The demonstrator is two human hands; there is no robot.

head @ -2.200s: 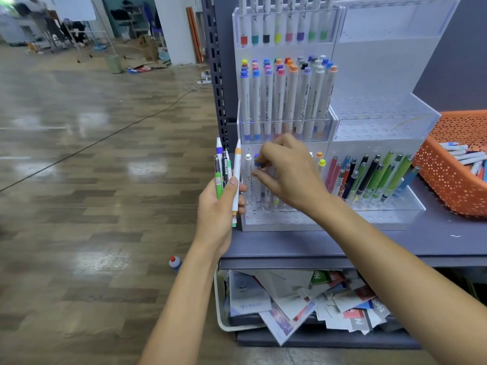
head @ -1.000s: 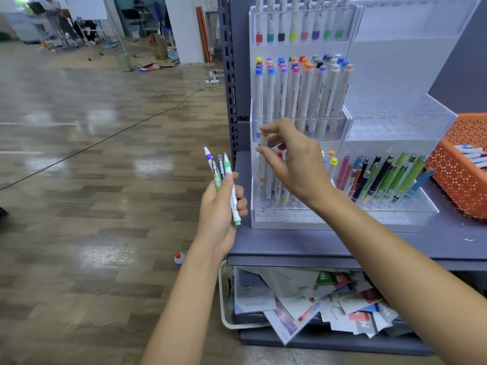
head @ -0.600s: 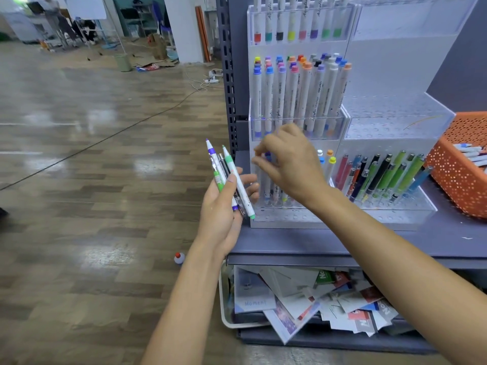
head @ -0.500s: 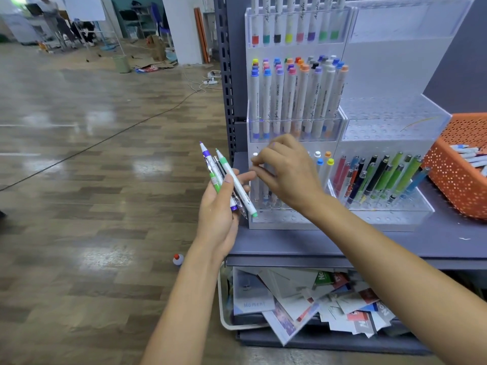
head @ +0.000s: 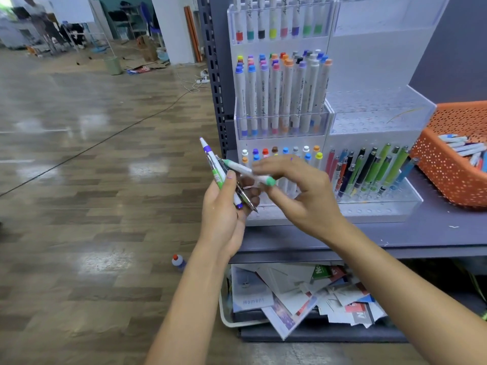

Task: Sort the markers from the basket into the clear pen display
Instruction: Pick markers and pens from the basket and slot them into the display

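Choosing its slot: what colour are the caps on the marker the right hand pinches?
Green caps on the marker; head view shows it best.

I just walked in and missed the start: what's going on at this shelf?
A person is sorting markers from an orange basket into a clear display. The left hand grips a small bunch of pens. The right hand pinches a green marker, lying almost level in front of the display's bottom-left row. More wait in the basket.

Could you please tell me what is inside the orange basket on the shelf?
A few white markers with coloured ends lie loose inside the orange basket. Its near wall and the picture's edge hide the rest.
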